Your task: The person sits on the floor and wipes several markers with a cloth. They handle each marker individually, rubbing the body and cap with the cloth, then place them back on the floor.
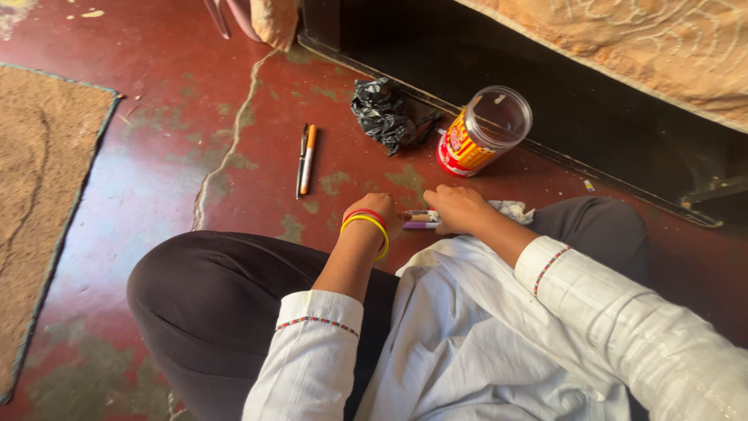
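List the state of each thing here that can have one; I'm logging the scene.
Plastic jar: lying tilted on the floor, mouth open, no lid seen.
Two pens: lying side by side, apart from the hands.
Markers: on the floor, right hand on them.
Left hand: fisted, contents hidden.
Black plastic bag: crumpled.
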